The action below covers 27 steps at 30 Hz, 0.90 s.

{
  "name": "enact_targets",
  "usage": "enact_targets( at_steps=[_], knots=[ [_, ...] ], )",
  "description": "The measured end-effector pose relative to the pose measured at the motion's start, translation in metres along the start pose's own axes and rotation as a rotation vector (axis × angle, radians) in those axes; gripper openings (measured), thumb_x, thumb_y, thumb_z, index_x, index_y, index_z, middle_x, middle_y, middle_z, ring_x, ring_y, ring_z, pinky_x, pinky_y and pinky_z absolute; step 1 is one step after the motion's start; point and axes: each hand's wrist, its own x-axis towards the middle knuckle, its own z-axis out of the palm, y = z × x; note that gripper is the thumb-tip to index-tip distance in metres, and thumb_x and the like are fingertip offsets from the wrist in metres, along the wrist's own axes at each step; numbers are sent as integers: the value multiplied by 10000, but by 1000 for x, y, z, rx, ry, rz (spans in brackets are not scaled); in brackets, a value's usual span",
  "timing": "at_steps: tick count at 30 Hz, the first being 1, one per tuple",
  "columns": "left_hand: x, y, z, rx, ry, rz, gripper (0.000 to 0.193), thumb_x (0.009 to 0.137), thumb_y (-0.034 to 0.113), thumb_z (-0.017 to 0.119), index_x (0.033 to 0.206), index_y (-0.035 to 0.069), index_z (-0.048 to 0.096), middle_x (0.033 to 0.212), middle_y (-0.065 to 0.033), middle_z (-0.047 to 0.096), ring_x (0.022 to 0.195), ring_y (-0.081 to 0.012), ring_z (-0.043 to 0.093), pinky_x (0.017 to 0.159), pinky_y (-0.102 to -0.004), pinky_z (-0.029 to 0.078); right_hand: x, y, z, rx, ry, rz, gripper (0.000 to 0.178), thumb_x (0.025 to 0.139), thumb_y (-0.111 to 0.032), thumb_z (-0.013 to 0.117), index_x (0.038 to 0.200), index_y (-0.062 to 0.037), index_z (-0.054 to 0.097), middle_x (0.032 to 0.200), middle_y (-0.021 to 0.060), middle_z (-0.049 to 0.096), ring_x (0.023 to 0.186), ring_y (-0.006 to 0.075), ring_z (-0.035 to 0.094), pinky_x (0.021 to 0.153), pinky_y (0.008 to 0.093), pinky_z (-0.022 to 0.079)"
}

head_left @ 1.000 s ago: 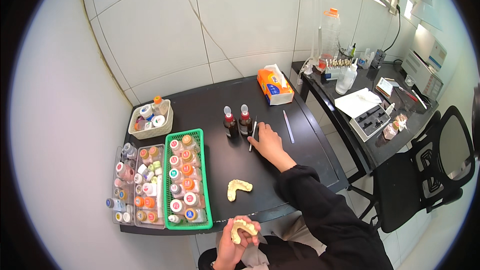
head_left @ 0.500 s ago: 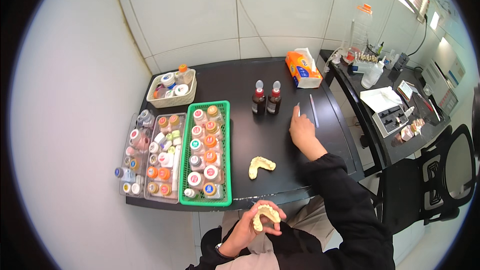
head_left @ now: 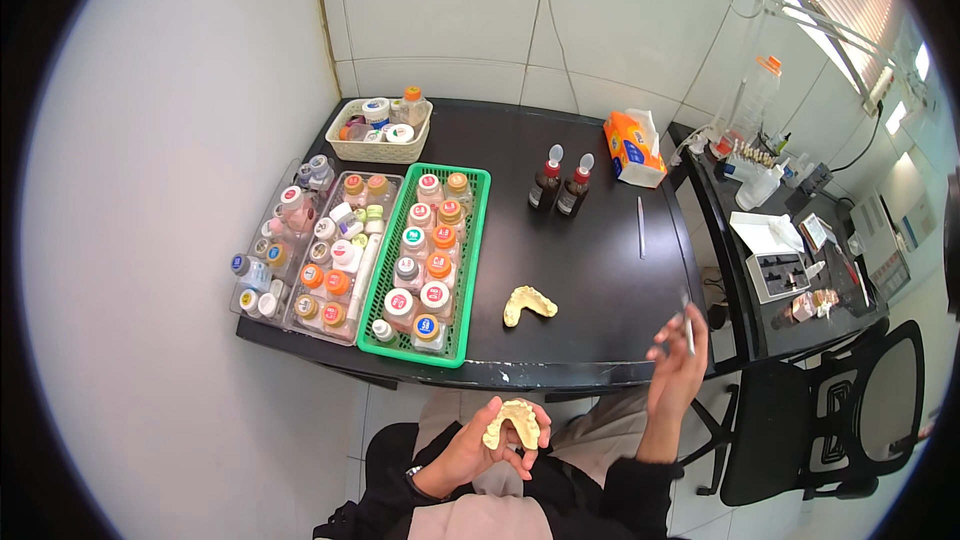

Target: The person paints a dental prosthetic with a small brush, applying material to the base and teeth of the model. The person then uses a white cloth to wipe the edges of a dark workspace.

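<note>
My left hand [head_left: 478, 448] holds a cream-coloured dental plaster cast [head_left: 516, 414] over my lap, its horseshoe arch and row of teeth showing. Fingers and thumb grip it by the sides. Off the table's front right part, my right hand [head_left: 677, 368] is raised and closed on a slim metal hand instrument [head_left: 688, 332], whose tip is blurred by motion. A second plaster cast [head_left: 529, 305] lies on the black table [head_left: 590, 280], near its front edge. Farther right on the tabletop lies another slim instrument [head_left: 641, 227].
Left on the table are a green basket [head_left: 484, 230] of capped jars, clear trays [head_left: 338, 332] of bottles and a cream basket [head_left: 385, 152]. Two brown dropper bottles [head_left: 573, 192] and a tissue pack [head_left: 634, 148] stand farther back. A side desk [head_left: 790, 315] and black chair [head_left: 800, 430] are at right.
My right hand has picked up one slim instrument from the table and drawn back toward me with it. My left hand keeps hold of its cast. The view has shifted.
</note>
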Motion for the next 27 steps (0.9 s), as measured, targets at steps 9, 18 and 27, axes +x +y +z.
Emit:
enact_targets(
  at_steps=[9, 18, 27],
  knots=[
    [16, 82, 30, 242, -223, -19, 626, 968, 549, 394, 1256, -7, 398, 1100, -130, 485, 916, -184, 565, 836, -353, 545, -11, 34, 5, -340, 151, -141, 267, 1015, -325, 428, 1042, -59, 429, 831, 34, 432, 644, 109, 541, 498, 242, 496],
    [33, 147, 69, 341, 21, -229, 534, 924, 366, 595, 1282, 16, 409, 1162, -130, 457, 910, -217, 571, 819, -351, 447, 2, 63, 25, -720, 272, -144, 297, 1022, -274, 406, 1070, -13, 540, 870, 60, 512, 631, 93, 532, 504, 216, 451],
    [69, 160, 48, 267, -9, -361, 741, 890, 366, 655, 1390, -36, 284, 1378, -169, 369, 943, -235, 623, 823, -393, 561, 9, 56, 20, -605, 350, -146, 473, 1014, -385, 404, 1317, -29, 476, 1062, 101, 541, 793, 109, 559, 558, 208, 487]
  ],
)
